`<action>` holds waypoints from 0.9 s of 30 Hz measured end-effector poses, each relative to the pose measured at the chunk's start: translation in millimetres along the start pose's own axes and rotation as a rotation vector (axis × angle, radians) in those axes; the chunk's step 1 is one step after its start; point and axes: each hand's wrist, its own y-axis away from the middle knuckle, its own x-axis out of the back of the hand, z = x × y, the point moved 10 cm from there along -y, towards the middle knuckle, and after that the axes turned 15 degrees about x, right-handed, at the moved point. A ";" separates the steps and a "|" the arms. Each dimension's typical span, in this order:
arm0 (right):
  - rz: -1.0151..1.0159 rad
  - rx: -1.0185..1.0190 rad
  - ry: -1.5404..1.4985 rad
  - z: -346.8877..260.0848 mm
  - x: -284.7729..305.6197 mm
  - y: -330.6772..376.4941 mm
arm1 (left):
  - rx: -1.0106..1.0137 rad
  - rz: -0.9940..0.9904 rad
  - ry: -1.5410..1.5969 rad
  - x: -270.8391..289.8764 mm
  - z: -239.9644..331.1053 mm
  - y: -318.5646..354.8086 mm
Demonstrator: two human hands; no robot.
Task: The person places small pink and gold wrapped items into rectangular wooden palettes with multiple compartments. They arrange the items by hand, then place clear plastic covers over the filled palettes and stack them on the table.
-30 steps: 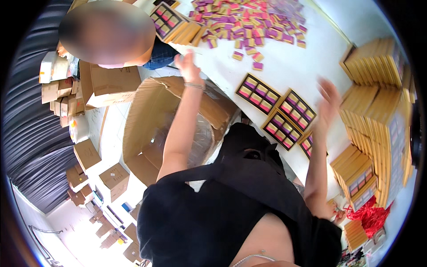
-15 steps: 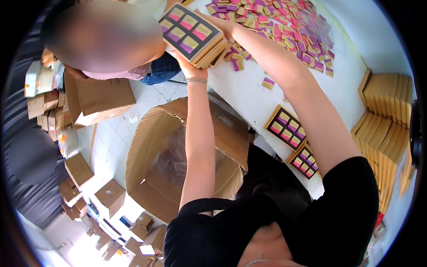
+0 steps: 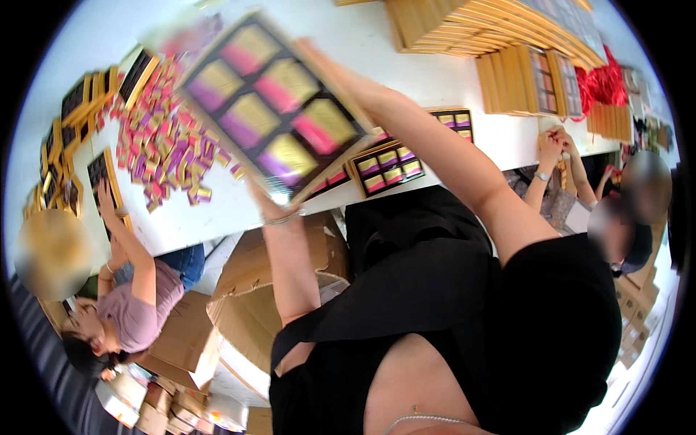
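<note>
A gold-edged black tray [image 3: 291, 81] with several compartments, each holding a small pink-gold or purple-gold packet, is raised over the table and blurred by motion. My left hand [image 3: 265, 206] grips its lower near corner, the fingers mostly hidden beneath it. Along the right edge my right hand [image 3: 332, 71] is closed on the tray. Whether more trays are stacked beneath cannot be seen here. Below my right forearm a similar filled tray [image 3: 388, 168] lies at the table's near edge, with others partly hidden beside it.
A loose heap of small packets [image 3: 170, 148] covers the white table [image 3: 225, 206] on the left. A co-worker's hand [image 3: 106, 199] touches a tray there. Stacked gold-edged trays [image 3: 435, 29] stand far right, with co-workers beyond. An open cardboard box [image 3: 246, 312] stands below the table edge.
The view has swung to the right, bringing stacked trays and more co-workers into sight. Both hands still hold the tray, which now looks larger and closer.
</note>
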 end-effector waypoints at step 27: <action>0.679 0.124 -0.091 -59.0 388.0 199.8 | 0.675 -0.537 0.195 -213.9 -365.7 -157.8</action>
